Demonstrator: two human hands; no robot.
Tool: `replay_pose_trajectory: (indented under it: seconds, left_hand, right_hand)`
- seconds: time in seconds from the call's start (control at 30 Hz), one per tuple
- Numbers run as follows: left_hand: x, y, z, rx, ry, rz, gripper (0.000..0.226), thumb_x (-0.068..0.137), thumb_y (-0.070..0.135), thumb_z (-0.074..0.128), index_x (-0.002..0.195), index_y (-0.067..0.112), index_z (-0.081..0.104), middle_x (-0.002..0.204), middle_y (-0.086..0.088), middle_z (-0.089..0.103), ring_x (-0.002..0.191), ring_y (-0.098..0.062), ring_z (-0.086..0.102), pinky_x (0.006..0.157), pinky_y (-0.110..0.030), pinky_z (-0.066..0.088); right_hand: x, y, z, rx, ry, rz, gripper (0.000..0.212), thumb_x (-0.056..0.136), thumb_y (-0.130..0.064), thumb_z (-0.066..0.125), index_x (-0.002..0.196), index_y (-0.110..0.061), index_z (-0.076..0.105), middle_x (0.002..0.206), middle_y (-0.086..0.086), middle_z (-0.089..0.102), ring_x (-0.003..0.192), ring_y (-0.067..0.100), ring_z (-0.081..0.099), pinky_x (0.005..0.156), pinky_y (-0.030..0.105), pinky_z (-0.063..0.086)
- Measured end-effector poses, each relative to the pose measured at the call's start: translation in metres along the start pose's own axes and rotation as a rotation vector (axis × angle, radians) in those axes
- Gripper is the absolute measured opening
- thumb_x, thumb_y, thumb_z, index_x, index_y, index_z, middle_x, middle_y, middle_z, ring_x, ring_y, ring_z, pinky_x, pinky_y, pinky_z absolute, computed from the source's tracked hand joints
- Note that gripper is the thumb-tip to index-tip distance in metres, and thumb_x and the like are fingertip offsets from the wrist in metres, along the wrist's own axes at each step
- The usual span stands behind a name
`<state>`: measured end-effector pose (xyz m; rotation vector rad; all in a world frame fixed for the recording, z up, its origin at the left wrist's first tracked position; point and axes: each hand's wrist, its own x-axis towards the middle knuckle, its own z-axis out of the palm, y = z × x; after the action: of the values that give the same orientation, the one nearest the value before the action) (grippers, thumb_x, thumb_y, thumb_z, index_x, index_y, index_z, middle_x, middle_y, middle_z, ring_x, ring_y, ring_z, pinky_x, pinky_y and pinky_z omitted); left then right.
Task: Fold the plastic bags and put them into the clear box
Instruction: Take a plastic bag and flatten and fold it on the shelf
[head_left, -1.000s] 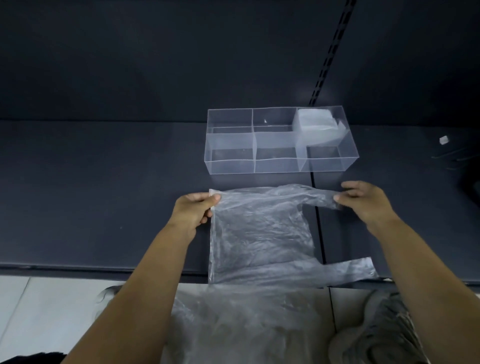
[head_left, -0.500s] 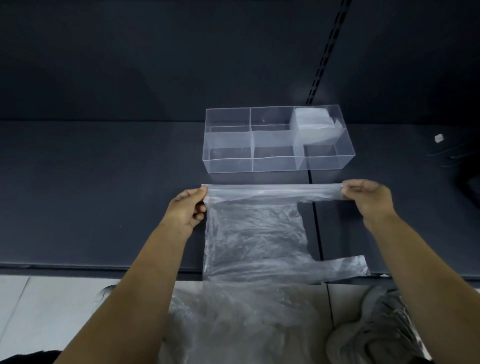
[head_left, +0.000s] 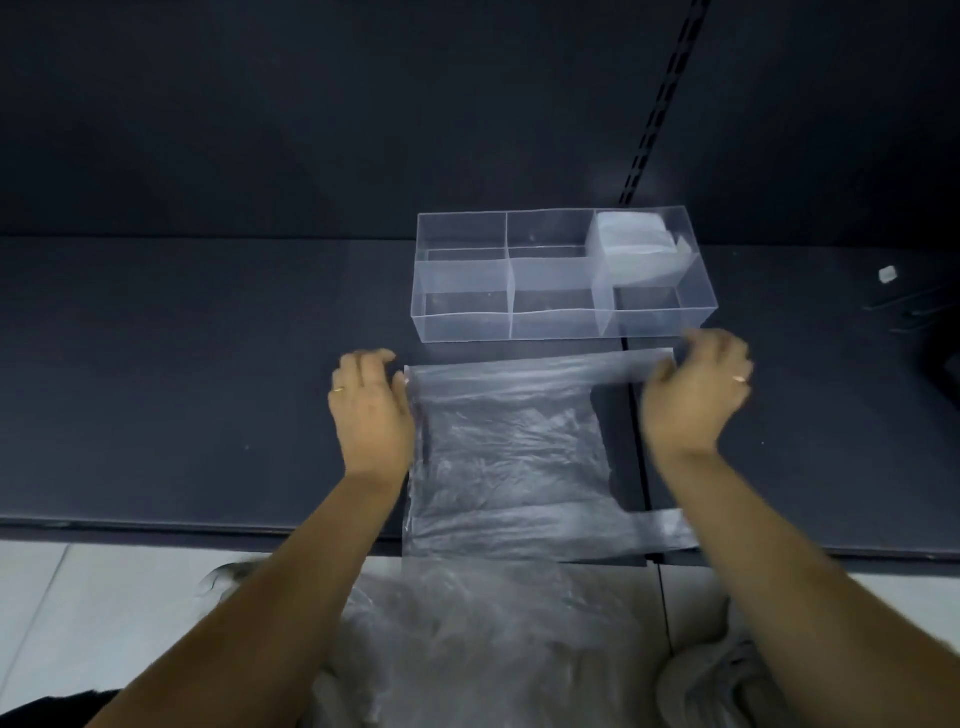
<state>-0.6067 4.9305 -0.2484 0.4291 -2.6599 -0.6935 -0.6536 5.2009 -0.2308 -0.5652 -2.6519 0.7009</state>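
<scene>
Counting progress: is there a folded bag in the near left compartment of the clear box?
No, the clear box holds one folded bag only, in its far right compartment.

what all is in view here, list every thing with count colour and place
plastic bag: 1, clear, flat on the table, in front of the box
clear box: 1, transparent, six compartments, on the table beyond the bag
folded bags: count unclear, whitish, in the box's far right compartment
bag pile: count unclear, clear, below the table's near edge
small white piece: 1, white, on the table at far right
table: 1, dark grey, across the middle
slotted rail: 1, black, on the back wall, upper right
grey bundle: 1, grey, bottom right, too unclear to identify
left hand: 1, at the bag's far left corner, grip blurred
right hand: 1, at the bag's far right handle, grip blurred
</scene>
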Motion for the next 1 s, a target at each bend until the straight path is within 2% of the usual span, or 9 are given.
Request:
replay_pose_trajectory:
  seconds: [0.13,0.23,0.3,0.43,0.57,0.67,0.8,0.93,1.0]
  left_hand:
    - [-0.037,0.003,0.015,0.173,-0.315,0.249,0.049,0.099,0.012,0.036,0.146,0.001,0.030,0.154,-0.016,0.027,0.144,-0.030,0.023,0.119,-0.044,0.013]
    - [-0.046,-0.014,0.025,0.465,-0.471,0.259,0.068,0.093,0.038,0.007,0.148,0.010,-0.020,0.157,-0.007,-0.023,0.144,-0.021,-0.022,0.118,-0.043,-0.009]
    - [-0.044,-0.017,0.028,0.461,-0.482,0.242,0.067,0.093,0.045,0.003,0.145,0.014,-0.024,0.157,-0.003,-0.024,0.143,-0.017,-0.025,0.118,-0.042,-0.012]
    - [-0.044,-0.013,0.027,0.414,-0.493,0.216,0.074,0.089,0.058,-0.009,0.150,0.017,-0.013,0.159,0.000,-0.014,0.146,-0.014,-0.016,0.117,-0.040,-0.014]
    - [-0.043,-0.006,0.015,0.490,-0.495,0.204,0.076,0.090,0.057,-0.006,0.152,0.013,-0.005,0.161,-0.007,-0.007,0.148,-0.022,-0.009,0.119,-0.045,-0.008]
    - [-0.058,-0.009,-0.007,0.293,-0.314,0.425,0.066,0.099,0.050,0.020,0.145,0.005,0.037,0.152,-0.014,0.033,0.142,-0.029,0.028,0.117,-0.048,0.013]
    - [-0.109,-0.041,-0.033,0.250,-0.457,0.909,0.072,0.088,0.057,0.050,0.138,0.006,0.048,0.146,-0.010,0.044,0.136,-0.025,0.040,0.112,-0.049,0.026]
    - [-0.118,-0.036,-0.048,0.299,-0.410,0.953,0.046,0.080,0.013,0.046,0.120,0.010,0.066,0.128,-0.007,0.062,0.116,-0.020,0.061,0.097,-0.046,0.049]
    - [-0.111,-0.020,-0.054,0.178,-0.325,0.960,0.038,0.076,0.006,0.045,0.098,0.010,0.076,0.106,-0.006,0.073,0.095,-0.019,0.070,0.083,-0.040,0.057]
  right_hand:
    - [-0.105,-0.069,0.024,0.167,-0.403,-0.445,0.041,0.090,-0.004,0.052,0.131,-0.005,0.053,0.140,0.017,0.048,0.133,0.034,0.041,0.112,0.048,0.032]
    - [-0.153,-0.084,0.050,0.042,-0.602,-0.542,0.050,0.100,-0.026,0.031,0.149,-0.014,0.031,0.158,0.005,0.024,0.147,0.018,0.014,0.121,0.037,-0.001]
    - [-0.144,-0.063,0.055,-0.119,-0.608,-0.543,0.060,0.099,-0.043,0.016,0.152,-0.016,0.020,0.161,0.004,0.012,0.149,0.017,0.001,0.119,0.036,-0.011]
    - [-0.111,0.005,0.039,-0.347,-0.584,-0.568,0.071,0.093,-0.062,0.000,0.152,-0.024,-0.004,0.161,0.000,-0.010,0.146,0.016,-0.016,0.117,0.038,-0.016]
    - [-0.072,0.062,0.002,-0.406,-0.505,-0.397,0.076,0.091,-0.060,0.005,0.154,-0.017,0.014,0.162,0.005,0.006,0.149,0.021,0.002,0.120,0.041,-0.004]
    - [-0.057,0.082,-0.025,-0.433,-0.430,-0.324,0.080,0.090,-0.056,0.006,0.151,-0.008,0.024,0.159,0.014,0.017,0.147,0.030,0.014,0.120,0.046,0.008]
    - [-0.091,0.063,-0.040,-0.175,-0.392,-0.502,0.069,0.090,-0.052,0.039,0.135,-0.002,0.050,0.145,0.021,0.042,0.130,0.041,0.042,0.111,0.052,0.031]
    - [-0.156,0.028,-0.029,-0.186,-0.597,-0.885,0.078,0.063,-0.052,0.080,0.127,-0.012,0.059,0.138,0.012,0.052,0.120,0.033,0.055,0.101,0.047,0.041]
    - [-0.169,0.015,-0.024,-0.170,-0.590,-0.860,0.071,0.055,-0.039,0.088,0.117,-0.013,0.064,0.127,0.009,0.059,0.109,0.029,0.062,0.095,0.043,0.048]
